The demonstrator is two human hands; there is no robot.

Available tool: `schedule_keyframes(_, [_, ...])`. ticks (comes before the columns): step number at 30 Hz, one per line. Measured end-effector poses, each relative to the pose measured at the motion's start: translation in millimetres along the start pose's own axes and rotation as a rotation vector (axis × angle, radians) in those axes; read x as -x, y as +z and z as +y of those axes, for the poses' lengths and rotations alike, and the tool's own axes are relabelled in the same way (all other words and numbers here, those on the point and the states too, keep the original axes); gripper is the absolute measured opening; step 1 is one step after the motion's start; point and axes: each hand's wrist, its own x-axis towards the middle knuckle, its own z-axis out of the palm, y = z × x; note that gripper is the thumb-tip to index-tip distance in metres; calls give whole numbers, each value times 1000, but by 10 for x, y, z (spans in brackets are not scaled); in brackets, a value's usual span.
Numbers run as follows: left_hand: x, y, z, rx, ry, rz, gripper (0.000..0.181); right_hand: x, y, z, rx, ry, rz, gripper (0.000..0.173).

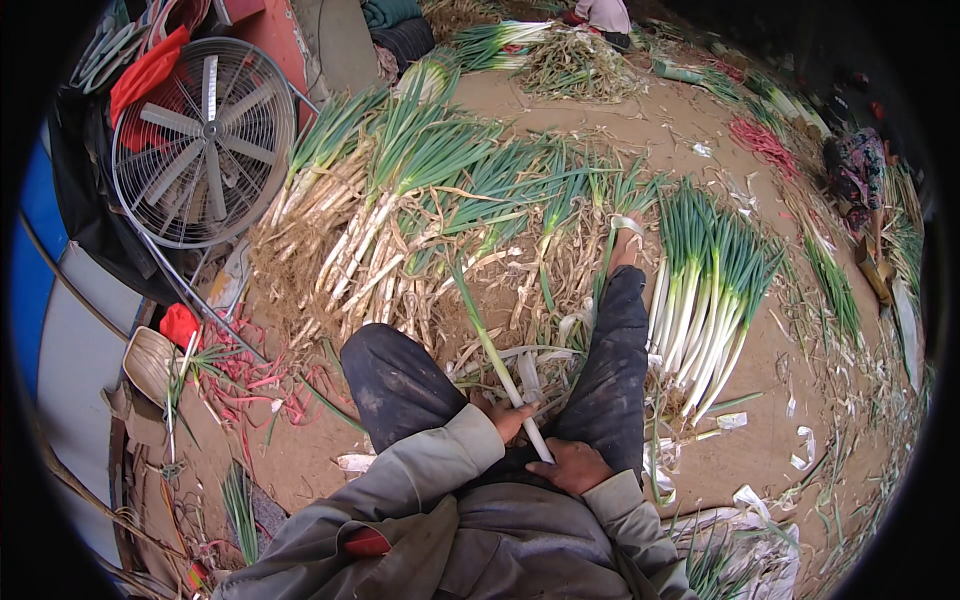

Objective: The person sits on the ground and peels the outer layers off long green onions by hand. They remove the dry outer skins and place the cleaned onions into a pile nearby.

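Note:
A single green onion (495, 358) slants up from my lap between my knees, white end towards me and green leaves pointing away. My left hand (510, 417) is closed around its white shank. Lower down, my right hand (572, 466) grips the root end, whose tip is hidden by the fingers. To the right of my outstretched leg lies a neat pile of cleaned green onions (697, 292) with bright white shanks. Ahead of my knees, untrimmed green onions (375, 232) with dry brown skins and roots are heaped on the ground.
A large metal fan (210, 135) stands at the left behind the heap. Red plastic ties (255, 360) lie tangled by my left knee. Peeled white skins (806, 448) litter the soil at right. One person (600, 16) is at the far back, another (859, 169) at far right.

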Motion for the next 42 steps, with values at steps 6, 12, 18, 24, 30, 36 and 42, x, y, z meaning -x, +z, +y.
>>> schedule_keyframes(6, [98,45,70,-5,19,52,76,27,-1,1,-4,3,12,52])
schedule_keyframes(12, [-152,-23,-181,-11,16,-108,44,26,8,20,0,-5,11,52])
schedule_keyframes(18, [-92,-2,-135,-40,-22,-138,36,66,-11,14,-16,5,15,52])
schedule_keyframes(24, [-270,-7,-358,-90,55,-83,38,93,-10,14,-4,1,28,52])
schedule_keyframes(30, [-83,19,-162,-38,-33,-158,38,140,-22,8,-25,-5,50,50])
schedule_keyframes(36, [-148,25,-257,-12,-45,-174,35,188,-35,-6,-39,-18,81,48])
schedule_keyframes(42, [-241,8,-354,-23,-21,-206,37,199,32,69,-54,-38,127,48])
